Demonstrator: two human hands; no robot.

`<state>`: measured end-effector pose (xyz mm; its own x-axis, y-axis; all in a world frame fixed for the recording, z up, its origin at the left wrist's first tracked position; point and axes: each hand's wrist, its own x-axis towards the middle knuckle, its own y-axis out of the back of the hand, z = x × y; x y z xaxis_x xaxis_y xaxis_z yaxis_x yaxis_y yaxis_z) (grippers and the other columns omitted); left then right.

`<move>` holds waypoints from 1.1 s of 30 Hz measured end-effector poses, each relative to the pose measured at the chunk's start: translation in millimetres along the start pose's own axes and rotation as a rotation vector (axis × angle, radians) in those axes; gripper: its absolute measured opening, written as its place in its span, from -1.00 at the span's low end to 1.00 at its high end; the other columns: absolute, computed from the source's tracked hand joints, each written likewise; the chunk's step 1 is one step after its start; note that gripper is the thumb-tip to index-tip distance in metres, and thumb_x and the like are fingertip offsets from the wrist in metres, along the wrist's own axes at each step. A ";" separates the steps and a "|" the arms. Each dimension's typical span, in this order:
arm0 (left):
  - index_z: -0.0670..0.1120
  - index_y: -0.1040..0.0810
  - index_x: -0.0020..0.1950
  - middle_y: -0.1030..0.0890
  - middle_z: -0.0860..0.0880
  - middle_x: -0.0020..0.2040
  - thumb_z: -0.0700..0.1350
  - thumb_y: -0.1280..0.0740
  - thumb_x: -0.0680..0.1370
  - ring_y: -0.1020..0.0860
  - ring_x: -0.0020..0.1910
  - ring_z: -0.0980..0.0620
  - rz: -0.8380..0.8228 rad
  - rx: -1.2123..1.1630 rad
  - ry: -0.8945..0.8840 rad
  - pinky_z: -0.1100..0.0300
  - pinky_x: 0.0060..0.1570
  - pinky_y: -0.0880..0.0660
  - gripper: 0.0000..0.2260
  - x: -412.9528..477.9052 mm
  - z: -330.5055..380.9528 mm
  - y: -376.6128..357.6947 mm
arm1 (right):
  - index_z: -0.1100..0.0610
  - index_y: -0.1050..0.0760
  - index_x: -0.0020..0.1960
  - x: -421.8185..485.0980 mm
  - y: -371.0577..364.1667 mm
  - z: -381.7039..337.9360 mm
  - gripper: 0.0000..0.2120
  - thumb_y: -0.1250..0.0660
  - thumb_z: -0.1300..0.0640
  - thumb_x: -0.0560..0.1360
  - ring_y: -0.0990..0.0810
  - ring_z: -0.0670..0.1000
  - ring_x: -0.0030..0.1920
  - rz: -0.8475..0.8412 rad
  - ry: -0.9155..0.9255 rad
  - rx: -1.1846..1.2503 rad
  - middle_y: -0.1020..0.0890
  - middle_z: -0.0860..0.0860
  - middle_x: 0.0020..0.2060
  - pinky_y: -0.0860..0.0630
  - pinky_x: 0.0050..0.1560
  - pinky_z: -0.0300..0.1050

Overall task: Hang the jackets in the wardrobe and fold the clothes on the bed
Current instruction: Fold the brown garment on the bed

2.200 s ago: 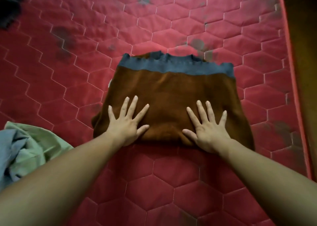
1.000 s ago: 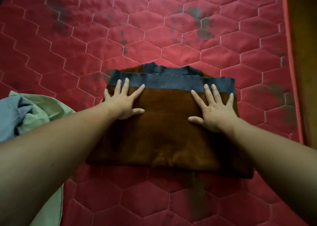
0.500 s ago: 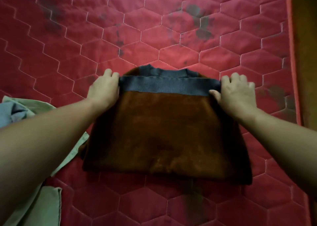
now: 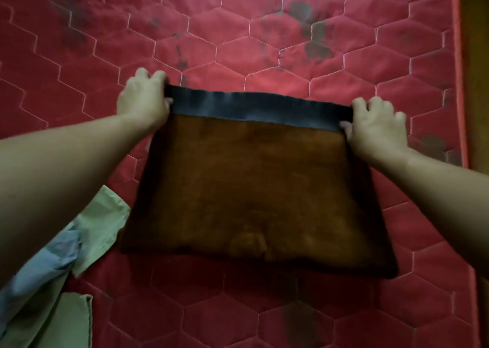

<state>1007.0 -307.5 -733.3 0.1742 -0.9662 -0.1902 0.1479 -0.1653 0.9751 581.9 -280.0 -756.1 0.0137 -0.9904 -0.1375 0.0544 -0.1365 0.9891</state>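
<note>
Though its near edge rests on the red bed, the brown garment is held by its grey band, which is stretched between both grips.
Left grip: fingers curled round the band's left corner.
Right grip: likewise, at the right corner.
Below the left grip: green cloth and blue cloth, both unfolded.
Likely risk: an uneven pull could skew the fold, and the inner layers could slide and bunch.

Brown garment: matt fuzzy cloth, ribbed hem; mattress: quilted fabric, stained.
</note>
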 end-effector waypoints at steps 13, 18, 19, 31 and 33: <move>0.18 0.06 0.64 0.09 -0.12 0.66 0.26 0.05 0.64 0.15 0.63 -0.07 -0.115 0.070 -0.232 -0.32 0.53 0.14 -0.42 -145.2 11.6 -109.4 | -0.05 0.16 0.65 -94.8 -63.7 -81.1 -0.28 0.19 -0.39 0.61 0.18 0.21 0.63 -0.200 0.263 -0.084 0.09 0.09 0.65 0.19 0.52 0.44; 0.19 0.12 0.64 0.21 -0.10 0.65 0.29 0.08 0.63 0.24 0.62 -0.07 -0.166 0.080 -0.269 -0.38 0.50 0.17 -0.41 -160.6 4.7 -104.7 | -0.12 0.21 0.65 -96.8 -50.6 -64.4 -0.27 0.22 -0.43 0.58 0.29 0.18 0.62 -0.258 0.310 -0.082 0.21 0.08 0.64 0.21 0.51 0.45; 0.19 0.11 0.64 0.22 -0.10 0.65 0.30 0.08 0.63 0.23 0.62 -0.08 -0.177 0.089 -0.281 -0.41 0.48 0.15 -0.40 -168.6 -1.1 -103.7 | -0.14 0.20 0.65 -104.1 -47.7 -56.4 -0.27 0.20 -0.44 0.58 0.28 0.18 0.62 -0.264 0.261 -0.081 0.20 0.09 0.64 0.18 0.50 0.48; 0.19 0.09 0.64 0.24 -0.12 0.64 0.34 0.04 0.60 0.24 0.62 -0.15 -0.173 0.139 -0.404 -0.49 0.44 0.05 -0.36 -200.7 -5.2 -101.7 | -0.10 0.06 0.65 -148.8 -37.3 -71.6 -0.26 0.12 -0.43 0.58 0.22 0.34 0.60 -0.300 0.255 -0.049 0.13 0.16 0.64 0.13 0.46 0.54; 0.21 0.08 0.64 0.20 -0.11 0.65 0.35 0.03 0.60 0.23 0.62 -0.15 -0.176 0.159 -0.510 -0.49 0.43 0.04 -0.37 -213.8 -1.7 -106.5 | -0.15 0.07 0.65 -178.5 -45.4 -89.9 -0.28 0.18 -0.46 0.58 0.24 0.31 0.60 -0.313 0.394 -0.038 0.14 0.11 0.65 0.14 0.45 0.55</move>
<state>955.7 -83.0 -796.7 -0.3380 -0.8883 -0.3108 -0.0228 -0.3224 0.9463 666.8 -95.2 -781.2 0.3664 -0.8181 -0.4433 0.1518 -0.4175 0.8959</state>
